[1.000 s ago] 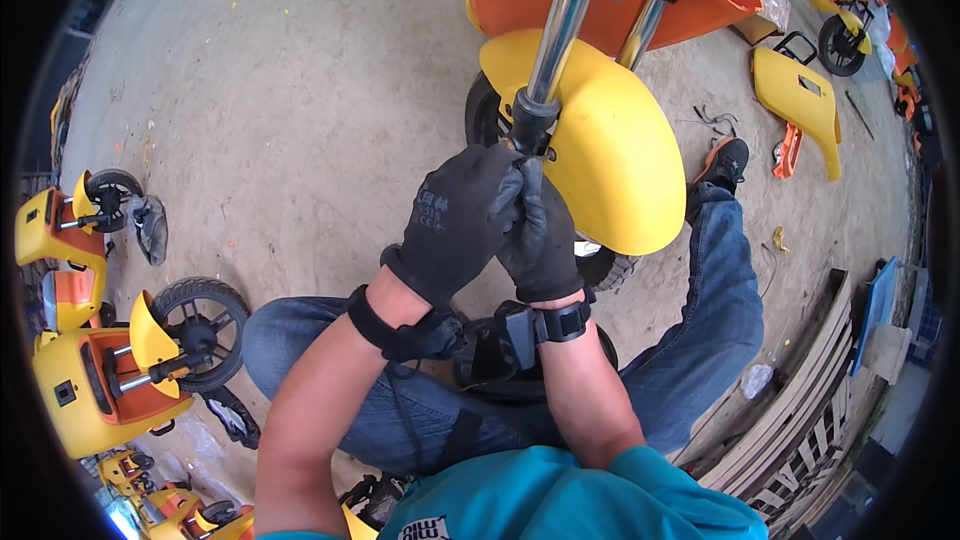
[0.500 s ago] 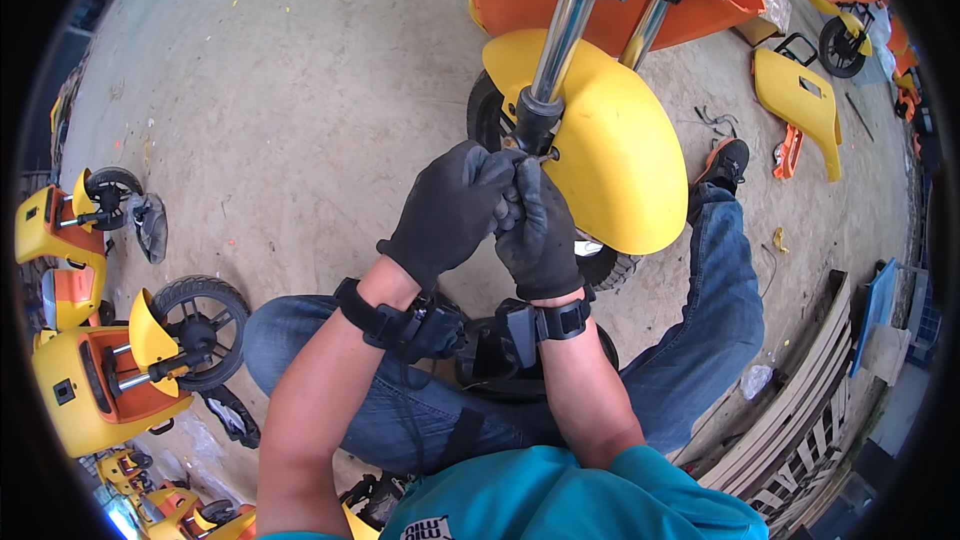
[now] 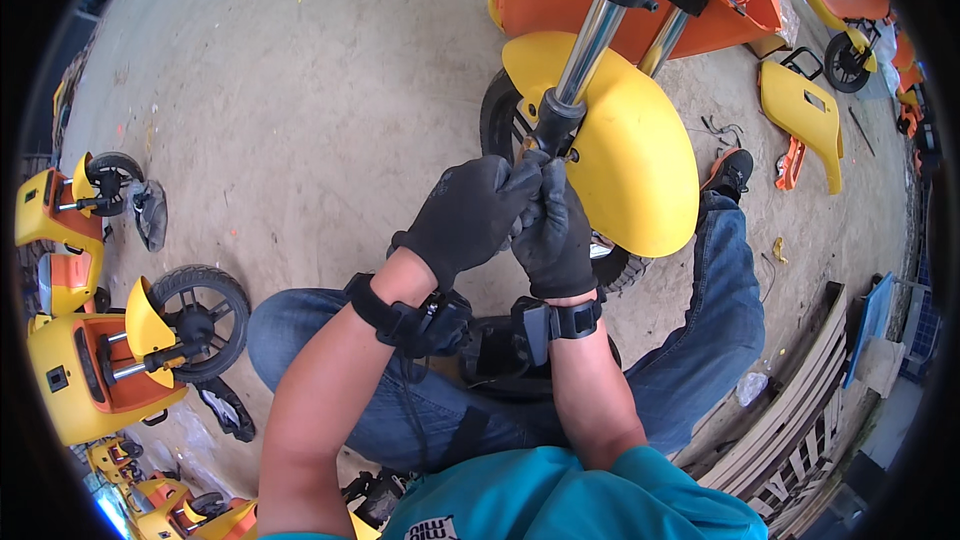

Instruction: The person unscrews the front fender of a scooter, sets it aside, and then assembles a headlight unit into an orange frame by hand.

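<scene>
An orange scooter front stands ahead of me with a yellow front fender (image 3: 630, 160) over a black front wheel (image 3: 498, 120). Two chrome fork tubes (image 3: 590, 45) run down to the fender. My left hand (image 3: 465, 215) and my right hand (image 3: 553, 230), both in black gloves, are clasped together at the lower end of the left fork leg, beside the fender's edge. What the fingers grip is hidden between the gloves. Black straps circle both wrists.
I sit on sandy ground in blue jeans. Yellow and orange scooter fronts (image 3: 95, 360) with wheels lie at the left. A loose yellow body panel (image 3: 800, 110) lies at the upper right. Wooden slats (image 3: 800, 410) are stacked at the lower right.
Both hands have stayed at the fork's lower end and drifted slightly down; the left hand has shifted a little over the right.
</scene>
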`<state>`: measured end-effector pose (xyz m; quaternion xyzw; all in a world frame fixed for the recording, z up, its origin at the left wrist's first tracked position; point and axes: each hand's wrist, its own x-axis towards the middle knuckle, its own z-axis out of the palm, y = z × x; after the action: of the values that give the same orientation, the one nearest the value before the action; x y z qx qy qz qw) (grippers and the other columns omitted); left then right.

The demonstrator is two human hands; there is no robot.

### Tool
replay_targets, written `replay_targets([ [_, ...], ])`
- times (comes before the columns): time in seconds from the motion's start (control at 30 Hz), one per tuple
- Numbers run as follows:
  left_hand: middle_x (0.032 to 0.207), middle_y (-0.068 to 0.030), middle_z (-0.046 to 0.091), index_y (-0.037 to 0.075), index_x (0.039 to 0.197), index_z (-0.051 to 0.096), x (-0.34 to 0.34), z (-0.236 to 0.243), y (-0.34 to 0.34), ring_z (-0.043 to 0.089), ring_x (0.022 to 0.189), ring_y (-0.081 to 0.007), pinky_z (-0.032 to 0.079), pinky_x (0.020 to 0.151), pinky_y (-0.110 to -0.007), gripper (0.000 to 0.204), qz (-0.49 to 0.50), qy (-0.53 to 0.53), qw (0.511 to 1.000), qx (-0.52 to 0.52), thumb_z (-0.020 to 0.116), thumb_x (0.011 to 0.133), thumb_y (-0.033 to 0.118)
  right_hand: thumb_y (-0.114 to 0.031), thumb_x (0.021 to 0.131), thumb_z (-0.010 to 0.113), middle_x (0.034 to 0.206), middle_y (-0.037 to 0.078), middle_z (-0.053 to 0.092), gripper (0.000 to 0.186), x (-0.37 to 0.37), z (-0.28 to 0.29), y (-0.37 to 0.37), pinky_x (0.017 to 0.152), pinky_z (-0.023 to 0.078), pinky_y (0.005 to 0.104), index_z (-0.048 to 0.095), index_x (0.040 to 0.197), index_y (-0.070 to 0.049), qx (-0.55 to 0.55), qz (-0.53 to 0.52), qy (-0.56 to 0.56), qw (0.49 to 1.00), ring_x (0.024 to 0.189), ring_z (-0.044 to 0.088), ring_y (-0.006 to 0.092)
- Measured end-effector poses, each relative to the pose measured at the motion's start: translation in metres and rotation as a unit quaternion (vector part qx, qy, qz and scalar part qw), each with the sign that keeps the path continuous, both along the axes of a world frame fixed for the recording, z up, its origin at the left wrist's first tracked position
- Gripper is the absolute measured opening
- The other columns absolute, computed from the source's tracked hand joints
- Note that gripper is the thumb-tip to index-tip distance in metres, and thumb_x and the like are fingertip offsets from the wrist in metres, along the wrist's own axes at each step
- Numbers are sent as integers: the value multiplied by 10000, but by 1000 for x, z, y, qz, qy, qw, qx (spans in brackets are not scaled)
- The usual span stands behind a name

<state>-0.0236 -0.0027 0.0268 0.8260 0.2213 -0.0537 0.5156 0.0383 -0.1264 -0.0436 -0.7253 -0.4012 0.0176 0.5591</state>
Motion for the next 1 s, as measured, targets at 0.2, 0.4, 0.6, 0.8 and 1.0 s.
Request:
replay_targets([
  [0.2,875,-164,644,9,1044,577,2,-10,-14,638,732,-302,518,661,-375,241,-10,-175,939,296,633,849,140,93,861,481,813,84,581,388,2,-23,3,637,500,286,529,1239,20,24,-27,-87,996,680,572,203],
  [0.4,860,-149,650,4,1047,592,4,-10,-11,655,735,-270,520,651,-360,238,24,-221,933,282,629,855,140,116,827,495,797,66,564,449,2,-22,4,634,492,292,523,1265,20,38,32,269,962,655,544,204],
  [0.6,638,-68,599,-14,893,626,7,7,3,589,583,-122,488,566,-289,319,101,23,991,-88,593,940,301,101,841,538,839,74,583,425,0,-26,3,626,487,280,525,1257,15,-26,6,219,975,672,556,186],
  [0.8,788,-123,644,17,1014,614,1,-6,-11,632,657,-261,512,607,-358,201,18,-140,972,186,616,872,159,88,849,529,870,83,601,418,3,-27,3,629,485,266,526,1260,13,53,72,163,983,696,572,189],
  [1.0,899,-138,658,20,1106,581,6,-15,-12,642,699,-321,529,660,-382,281,-17,-249,914,320,620,840,105,41,869,559,905,83,620,401,5,-23,-1,626,473,240,522,1267,3,-12,9,184,983,709,571,162],
])
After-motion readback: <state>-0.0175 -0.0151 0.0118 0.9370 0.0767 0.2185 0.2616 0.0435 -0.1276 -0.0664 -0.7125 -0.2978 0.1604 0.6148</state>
